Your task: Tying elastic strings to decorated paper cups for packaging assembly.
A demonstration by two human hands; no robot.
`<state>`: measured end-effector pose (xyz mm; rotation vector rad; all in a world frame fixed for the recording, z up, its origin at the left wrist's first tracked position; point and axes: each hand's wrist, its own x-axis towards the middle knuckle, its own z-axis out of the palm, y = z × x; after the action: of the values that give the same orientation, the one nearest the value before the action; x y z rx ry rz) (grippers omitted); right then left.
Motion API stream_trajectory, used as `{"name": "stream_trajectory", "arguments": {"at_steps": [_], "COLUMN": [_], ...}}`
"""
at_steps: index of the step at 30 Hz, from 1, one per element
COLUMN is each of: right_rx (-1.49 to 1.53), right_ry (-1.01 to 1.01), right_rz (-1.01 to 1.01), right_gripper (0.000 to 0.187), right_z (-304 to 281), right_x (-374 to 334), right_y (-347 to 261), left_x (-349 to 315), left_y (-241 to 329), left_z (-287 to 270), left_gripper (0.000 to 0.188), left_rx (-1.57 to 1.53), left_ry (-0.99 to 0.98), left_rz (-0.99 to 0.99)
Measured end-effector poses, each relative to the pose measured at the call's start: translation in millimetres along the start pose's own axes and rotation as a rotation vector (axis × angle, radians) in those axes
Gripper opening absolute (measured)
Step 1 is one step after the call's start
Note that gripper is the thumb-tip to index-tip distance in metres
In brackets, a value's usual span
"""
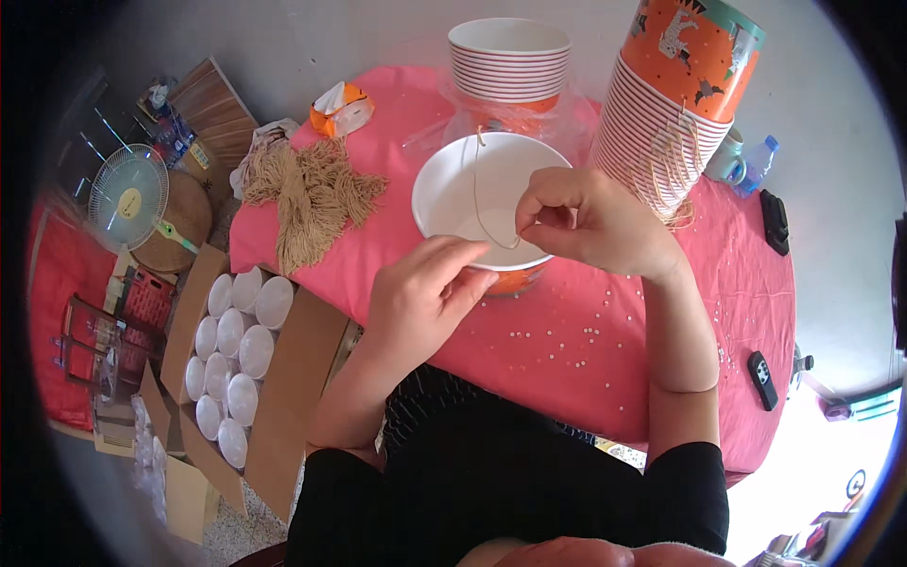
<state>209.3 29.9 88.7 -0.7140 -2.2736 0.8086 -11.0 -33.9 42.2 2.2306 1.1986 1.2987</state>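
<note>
At table centre: round white paper bucket [477,203] on pink cloth [586,331]. Left hand [416,302] pinches its rim at 6 o'clock; right hand [586,222] pinches thin tan string [477,203] at 3 o'clock. Frayed twine bundle [312,194] at 9 o'clock.

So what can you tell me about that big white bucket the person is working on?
The paper bucket stands upright on the pink tablecloth, open, white inside, with an orange outer wall showing at its lower edge. A thin tan string loops from its far rim down into it. The left hand grips the near rim; the right hand pinches the string's near end over that rim.
</note>
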Motion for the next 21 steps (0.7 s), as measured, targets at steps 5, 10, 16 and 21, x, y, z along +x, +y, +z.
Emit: {"name": "stream_trajectory", "arguments": {"at_steps": [5, 10, 16, 21], "right_rx": [-0.110, -0.211, -0.286, -0.385], "right_ry": [-0.056, -0.185, -0.094, -0.030], "right_rz": [-0.012, 0.022, -0.086, -0.181], "right_gripper": [0.007, 0.005, 0.008, 0.008], "right_z": [2.6, 1.9, 3.5, 8.2], "right_x": [-1.5, -1.5, -8.5, -11.2], "right_y": [5.4, -2.7, -13.9, -16.9], "left_x": [-3.6, -1.5, -2.4, -5.4], "left_y": [-18.2, -18.9, -20.2, -23.1], "left_z": [10.4, 6.0, 4.5, 3.2], "left_gripper": [0.017, 0.020, 0.025, 0.024], "left_rx": [0.047, 0.119, 0.299, 0.370], "left_ry": [0.040, 0.068, 0.154, 0.177], "left_rz": [0.142, 0.293, 0.549, 0.620]}}
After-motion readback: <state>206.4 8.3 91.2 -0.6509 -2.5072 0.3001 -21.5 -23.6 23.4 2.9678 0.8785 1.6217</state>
